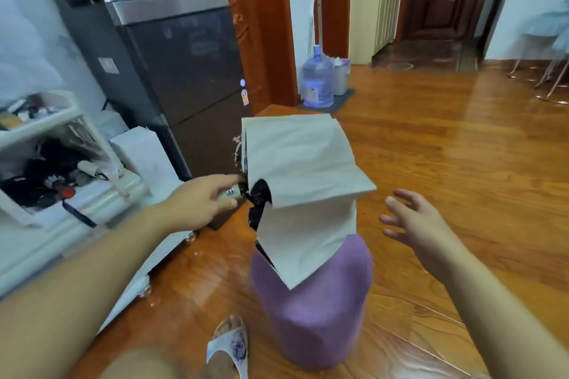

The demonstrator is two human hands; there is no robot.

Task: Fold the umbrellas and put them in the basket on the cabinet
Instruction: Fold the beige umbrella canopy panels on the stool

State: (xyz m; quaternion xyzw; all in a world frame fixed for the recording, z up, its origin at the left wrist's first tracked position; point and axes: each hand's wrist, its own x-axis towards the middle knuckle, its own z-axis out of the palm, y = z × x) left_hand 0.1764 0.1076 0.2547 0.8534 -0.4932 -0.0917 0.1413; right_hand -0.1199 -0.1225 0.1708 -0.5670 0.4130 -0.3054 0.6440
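A collapsed umbrella (303, 181) with beige panels and a black lining hangs loose over a purple stool (311, 314). My left hand (203, 201) grips its handle at the left side of the canopy. To the right, my right hand (415, 224) hovers open with fingers spread, a little apart from the fabric. At the left, a white basket (92, 135) sits on the white cabinet (58, 243); it holds dark folded umbrellas, one with a red tip (66, 192).
A dark tall appliance (181, 77) stands behind the umbrella, with a white box (147, 154) beside it. A water jug (317, 77) and a bin stand by the door frame. Wooden floor stretches to the right. My slippered foot (229, 348) is beside the stool.
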